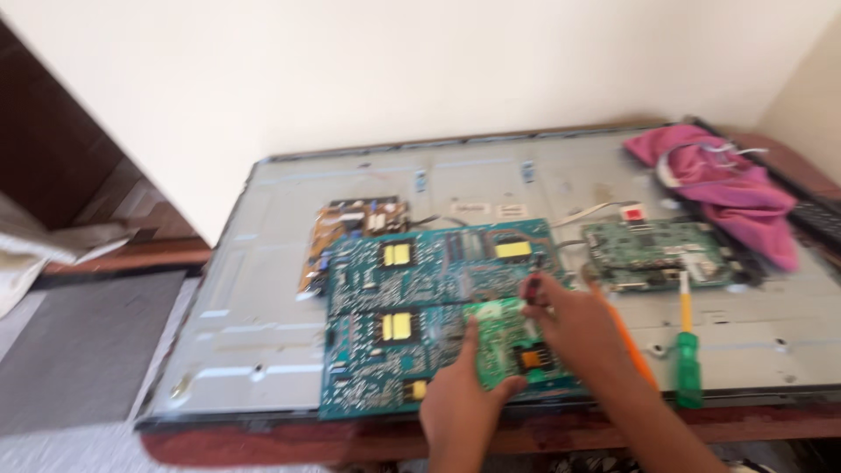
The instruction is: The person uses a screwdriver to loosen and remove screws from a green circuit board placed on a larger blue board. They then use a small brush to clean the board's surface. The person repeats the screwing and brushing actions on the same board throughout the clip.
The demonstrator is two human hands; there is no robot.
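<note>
Your left hand (457, 398) grips a small green circuit board (501, 350) lying on the large green board (438, 311); your right hand (569, 320) pinches a thin probe (532, 287) just above it.

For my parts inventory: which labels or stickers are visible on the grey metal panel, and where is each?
Two pale rectangular stickers: side by side on the grey metal back panel, above the large blue-green circuit board.
Small white square tag with red mark: upper right, above the smaller green circuit board.
</note>
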